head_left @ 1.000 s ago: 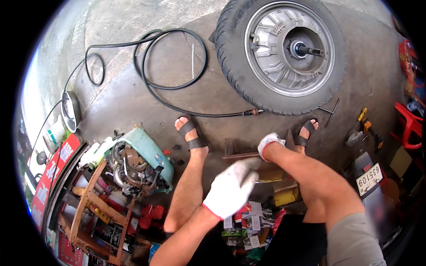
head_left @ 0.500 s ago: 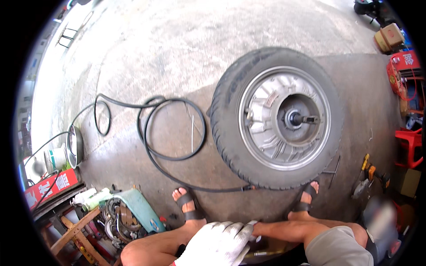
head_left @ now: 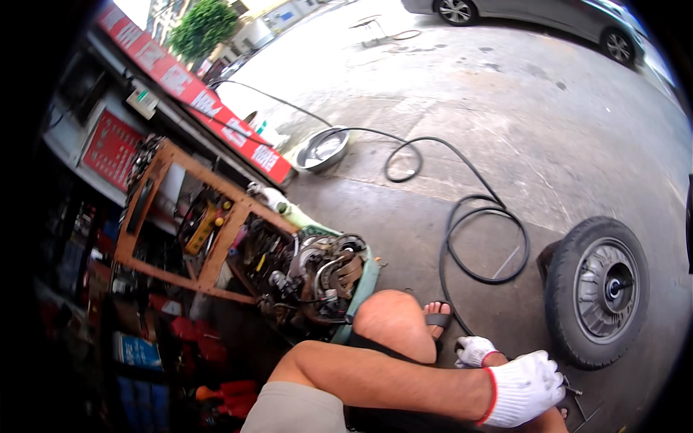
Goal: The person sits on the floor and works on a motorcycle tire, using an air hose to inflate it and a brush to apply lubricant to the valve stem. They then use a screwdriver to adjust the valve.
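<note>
Lying across the bare right forearm (head_left: 497, 360), the white-knit-gloved left hand (head_left: 524, 390) is curled; whether it or the likewise gloved right hand (head_left: 474, 351) grips anything, I cannot tell. Both are near-left of the round, black-tyred, silver-hubbed wheel (head_left: 598, 294). Seemingly an adjusting step; handling the wheel would call for uncrossing.

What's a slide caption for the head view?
White-gloved left hand and right hand near a black-tyred grey metal wheel and looped black hose.

Matt rubber tyre (head_left: 565, 303), dull ridged metal hub (head_left: 596, 287) inside it, knitted cloth gloves (head_left: 521, 391) near it, rough concrete floor (head_left: 509, 314) around it
</note>
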The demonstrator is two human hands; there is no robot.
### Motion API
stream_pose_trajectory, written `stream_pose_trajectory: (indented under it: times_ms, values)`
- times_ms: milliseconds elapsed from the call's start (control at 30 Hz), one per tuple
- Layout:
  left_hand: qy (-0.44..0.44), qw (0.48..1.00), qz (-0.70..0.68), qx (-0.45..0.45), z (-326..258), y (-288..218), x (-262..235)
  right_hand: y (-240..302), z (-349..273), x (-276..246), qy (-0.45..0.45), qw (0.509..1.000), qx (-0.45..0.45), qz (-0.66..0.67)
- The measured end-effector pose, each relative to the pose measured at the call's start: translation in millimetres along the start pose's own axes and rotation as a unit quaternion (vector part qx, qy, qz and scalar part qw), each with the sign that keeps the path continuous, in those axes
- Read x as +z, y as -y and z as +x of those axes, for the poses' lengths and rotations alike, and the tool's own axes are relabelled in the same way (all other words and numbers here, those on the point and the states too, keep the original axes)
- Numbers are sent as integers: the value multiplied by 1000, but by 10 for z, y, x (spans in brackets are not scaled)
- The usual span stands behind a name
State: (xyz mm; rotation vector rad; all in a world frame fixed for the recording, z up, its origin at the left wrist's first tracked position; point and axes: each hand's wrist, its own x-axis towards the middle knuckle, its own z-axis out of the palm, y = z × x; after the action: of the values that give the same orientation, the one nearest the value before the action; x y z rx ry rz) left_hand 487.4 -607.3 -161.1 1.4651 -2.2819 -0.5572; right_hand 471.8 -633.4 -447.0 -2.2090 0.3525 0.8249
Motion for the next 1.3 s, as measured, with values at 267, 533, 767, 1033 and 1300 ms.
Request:
stream_pose_trajectory:
  times_ms: [267, 533, 767, 1033, 1300]
  values:
    - [-278, 959, 53, -3, -598, 156, -973, -297, -202, 597, 122, 977, -10, -174]
    - [-373, 874, 116, -290, -2587, 1092, -1562, -587, -404, 565, 124, 983, 134, 27]
    - [-427, 670, 98, -599, -4890, 1723, -1279, -679, -597, 135, 15, 995, 99, 15]
    - [-548, 550, 302, -552, -5976, 1515, -1155, -912, -632, -68, 4, 996, 27, -86]
    - [-454, 488, 418, -617, -6700, 1538, -2009, -72, -1146, -730, 44, 990, 97, -91]
